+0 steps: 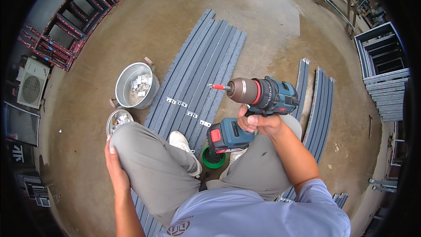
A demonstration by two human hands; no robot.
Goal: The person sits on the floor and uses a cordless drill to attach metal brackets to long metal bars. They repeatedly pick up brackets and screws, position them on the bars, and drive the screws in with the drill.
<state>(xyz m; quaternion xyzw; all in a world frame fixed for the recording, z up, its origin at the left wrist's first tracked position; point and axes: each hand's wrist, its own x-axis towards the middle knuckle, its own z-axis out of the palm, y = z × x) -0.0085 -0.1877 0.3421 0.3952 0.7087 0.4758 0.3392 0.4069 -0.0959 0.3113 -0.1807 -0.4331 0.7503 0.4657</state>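
My right hand (268, 123) is wrapped round the handle of a blue and black cordless drill (277, 95), raised above my right thigh. Its red-banded driver bit (216, 87) points left, and the battery (231, 134) hangs below the grip. My left hand (116, 169) rests against the outside of my left knee, fingers stretched out and holding nothing. Grey metal bars (199, 66) lie side by side on the floor ahead of me, with several small white brackets (192, 114) set across them. Between my shoes a green bowl (205, 161) contains small dark pieces, partly hidden by the battery.
A metal pot (121, 85) with white pieces inside stands left of the bars; a smaller metal bowl (110, 123) sits nearer my knee. More grey bars (322, 105) lie at my right. Stacked frames (386, 85) line the right side, red-edged frames (72, 26) the far left.
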